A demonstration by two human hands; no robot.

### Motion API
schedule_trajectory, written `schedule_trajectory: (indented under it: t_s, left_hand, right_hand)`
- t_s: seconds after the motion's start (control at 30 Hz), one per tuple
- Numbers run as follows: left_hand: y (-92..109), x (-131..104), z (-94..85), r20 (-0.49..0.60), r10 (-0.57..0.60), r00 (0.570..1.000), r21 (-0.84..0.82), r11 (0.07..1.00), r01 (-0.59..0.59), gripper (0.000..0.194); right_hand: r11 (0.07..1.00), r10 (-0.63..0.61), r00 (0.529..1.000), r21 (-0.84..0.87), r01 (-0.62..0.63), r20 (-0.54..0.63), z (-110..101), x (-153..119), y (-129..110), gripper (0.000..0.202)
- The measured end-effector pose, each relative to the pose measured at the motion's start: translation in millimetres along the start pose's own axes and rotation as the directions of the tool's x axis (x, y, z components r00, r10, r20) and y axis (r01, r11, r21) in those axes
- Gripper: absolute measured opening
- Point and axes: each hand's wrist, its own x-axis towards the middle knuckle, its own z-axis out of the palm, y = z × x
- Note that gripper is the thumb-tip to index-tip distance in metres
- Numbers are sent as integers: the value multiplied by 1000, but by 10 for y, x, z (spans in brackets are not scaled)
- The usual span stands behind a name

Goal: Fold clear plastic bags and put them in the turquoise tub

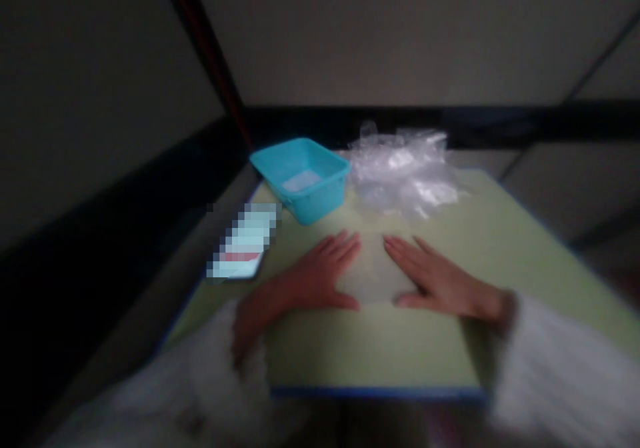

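A thin, pale, see-through sheet or flat bag [374,278] lies on the yellow-green tabletop [370,348]; the blur hides exactly which. My left hand [325,271] rests flat on its left side, fingers stretched forward and thumb apart. Over its right side lies my right hand [433,275], likewise flat with the thumb spread. Neither hand grips anything. The middle of the sheet shows between my fingertips.
Beyond my left hand stands a turquoise plastic basket [320,201] with something whitish inside. A heap of clear plastic bags [405,171] lies at the back. A lit phone [245,245], its screen blurred out, lies at the left edge. Walls stand behind the table.
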Motion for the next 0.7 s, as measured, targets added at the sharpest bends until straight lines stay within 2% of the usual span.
schedule_trajectory:
  t_s: [0.23,0.37,0.43,0.47,0.53,0.57,0.63,0.7]
  left_hand:
    - [-66,-34,88,-69,17,997,-22,1000,-19,112]
    - [-42,-61,50,-174,49,983,-31,998,-55,113]
    - [20,-77,-7,-239,104,966,-5,994,-108,100]
    - [66,-84,-40,-267,139,954,17,990,-140,88]
    - [177,-88,-102,-281,200,939,63,980,-190,51]
    - [235,-85,-126,-251,227,941,88,973,-212,36]
    - [334,-72,-156,-191,318,929,144,945,-294,25]
    - [392,-56,-162,-144,367,919,169,924,-342,24]
  right_hand:
    - [997,-31,999,70,29,32,-78,-39,36,99]
    - [978,-118,992,170,122,-35,-242,-58,14,99]
    - [963,-171,982,194,185,-86,-329,-74,-27,84]
    - [959,-195,976,192,211,-100,-368,-85,-52,68]
    - [959,-226,970,154,237,-90,-431,-110,-103,34]
    - [963,-231,971,130,237,-64,-453,-123,-124,26]
    - [972,-219,976,81,219,-5,-480,-145,-149,20]
    - [979,-201,979,46,199,42,-486,-161,-155,19]
